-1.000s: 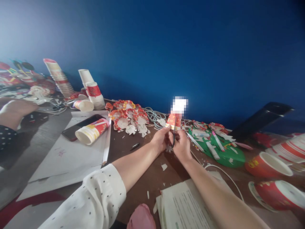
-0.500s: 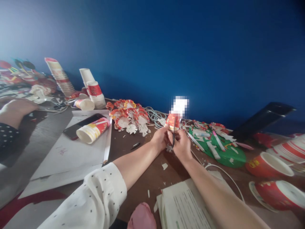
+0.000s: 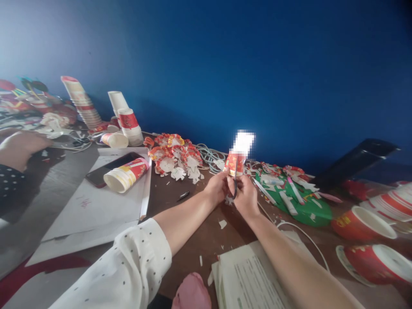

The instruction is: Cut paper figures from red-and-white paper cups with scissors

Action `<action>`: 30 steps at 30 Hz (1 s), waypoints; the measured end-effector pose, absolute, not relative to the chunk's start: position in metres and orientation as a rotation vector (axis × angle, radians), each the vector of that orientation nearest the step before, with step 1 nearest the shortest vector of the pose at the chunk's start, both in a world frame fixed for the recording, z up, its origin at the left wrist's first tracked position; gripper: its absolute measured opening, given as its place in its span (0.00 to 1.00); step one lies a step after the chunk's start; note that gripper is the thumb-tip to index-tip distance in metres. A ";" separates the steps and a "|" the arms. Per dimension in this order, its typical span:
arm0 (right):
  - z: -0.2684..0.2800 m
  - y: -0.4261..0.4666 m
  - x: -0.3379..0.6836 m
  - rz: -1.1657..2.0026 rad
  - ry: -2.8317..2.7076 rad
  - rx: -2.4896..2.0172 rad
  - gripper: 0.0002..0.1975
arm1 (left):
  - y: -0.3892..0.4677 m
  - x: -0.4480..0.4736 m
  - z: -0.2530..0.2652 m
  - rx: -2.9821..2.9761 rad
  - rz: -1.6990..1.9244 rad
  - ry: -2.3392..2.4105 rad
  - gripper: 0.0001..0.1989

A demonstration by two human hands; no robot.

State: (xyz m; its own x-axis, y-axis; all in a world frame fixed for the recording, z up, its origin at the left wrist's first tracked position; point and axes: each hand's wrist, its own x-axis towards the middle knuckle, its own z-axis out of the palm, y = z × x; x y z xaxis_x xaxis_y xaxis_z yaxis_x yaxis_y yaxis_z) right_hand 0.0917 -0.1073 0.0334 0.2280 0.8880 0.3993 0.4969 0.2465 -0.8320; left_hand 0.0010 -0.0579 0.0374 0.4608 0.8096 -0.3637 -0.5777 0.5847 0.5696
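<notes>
My left hand (image 3: 218,186) is closed on a red patterned paper cup (image 3: 232,164), held up a little above the brown table (image 3: 189,231). In my right hand (image 3: 247,193) is a pair of dark-handled scissors (image 3: 235,187), upright against the cup's front. The blades are thin here, and I cannot make out whether they stand apart. Just behind the cup is a bright blurred-out patch (image 3: 243,143). Left of my hands lies a heap of red-and-white cut paper pieces (image 3: 177,156).
A green mat (image 3: 313,210) holds markers and scraps at the right. Red paper cups (image 3: 360,223) lie beyond it. On the left are stacked paper cups (image 3: 82,105), a phone (image 3: 96,176) and a white box lid (image 3: 93,214). Another person's hand (image 3: 24,143) rests at far left.
Almost nothing differs. Both hands keep their places with the cup and scissors; the cup and scissors have shifted very slightly.
</notes>
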 end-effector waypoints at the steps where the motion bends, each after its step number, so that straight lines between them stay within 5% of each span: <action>1: 0.034 -0.108 0.091 0.456 -1.414 -1.401 0.17 | -0.058 0.001 0.039 0.395 0.882 0.664 0.21; 30: 0.013 -0.104 0.098 0.770 -1.458 -1.328 0.17 | -0.038 -0.016 0.046 0.193 1.040 0.475 0.09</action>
